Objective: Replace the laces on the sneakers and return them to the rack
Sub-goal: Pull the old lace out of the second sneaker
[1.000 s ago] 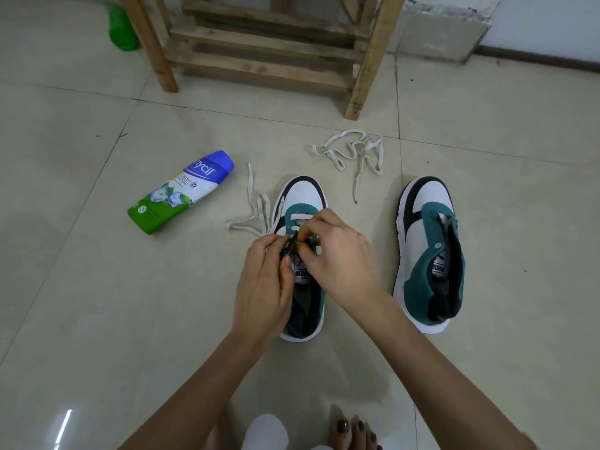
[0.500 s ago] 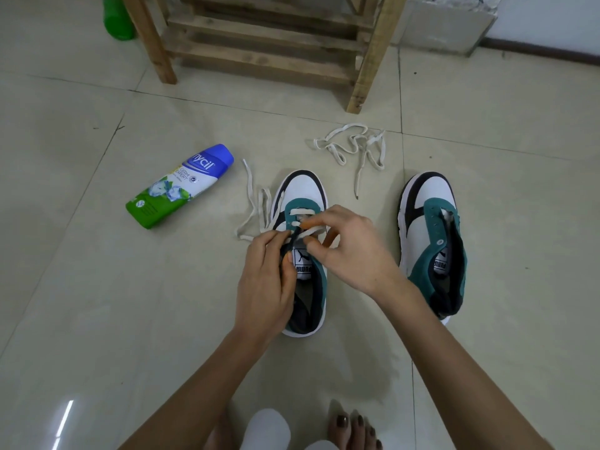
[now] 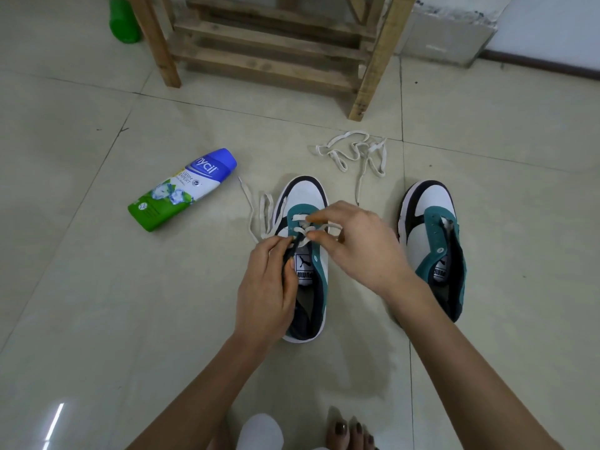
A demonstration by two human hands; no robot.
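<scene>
Two sneakers on the tile floor, and only one camera view here, from the head. The near sneaker (image 3: 305, 254) sits between both hands and has a white lace (image 3: 302, 230) through just its front eyelets. The left hand (image 3: 266, 287) is closed on the tongue and eyelet edge, pinning the shoe. The right hand (image 3: 354, 245) pinches the lace between thumb and forefinger just above the eyelets.

That flat lace looks soft and floppy (zero stiffness, I'd guess), so best to hold it close to the tip when feeding it through. The shoe itself looks light and could slide on glossy tile, hence the pinning.

Around: the second sneaker (image 3: 431, 241) stands to the right with no lace, a spare lace (image 3: 354, 151) lies tangled beyond the toes, and a powder bottle (image 3: 181, 190) lies off left. The wooden rack (image 3: 276, 40) stands further back, with nothing between it and the shoes except that loose lace.
</scene>
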